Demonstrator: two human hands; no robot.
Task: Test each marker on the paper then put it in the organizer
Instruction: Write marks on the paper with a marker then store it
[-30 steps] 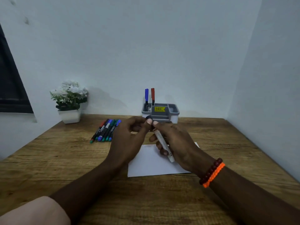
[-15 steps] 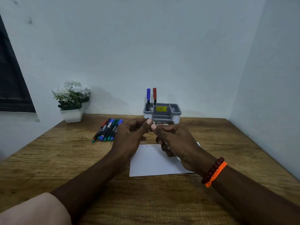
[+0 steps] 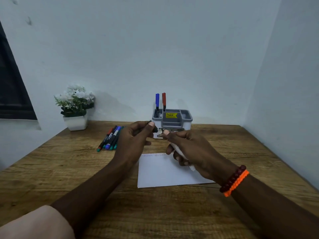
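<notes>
My right hand (image 3: 191, 149) grips a white-barrelled marker (image 3: 179, 153) above the far edge of the white paper (image 3: 165, 173); most of the barrel is hidden by my fingers. My left hand (image 3: 136, 140) pinches the marker's dark cap (image 3: 153, 127), now a small gap away from the marker. Two faint scribbles (image 3: 159, 155) run along the paper's far edge. The grey organizer (image 3: 185, 119) stands behind my hands against the wall, with a blue marker (image 3: 157, 104) and a red marker (image 3: 163, 101) upright in its left compartment.
Several loose markers (image 3: 110, 138) lie in a bundle on the wooden table (image 3: 72, 169) left of my left hand. A white pot of white flowers (image 3: 75, 107) stands at the back left. Walls close the table at the back and right.
My hands have drawn apart: the left one has pulled the dark cap off to the left, and the right one has lowered the marker slightly toward the paper.
</notes>
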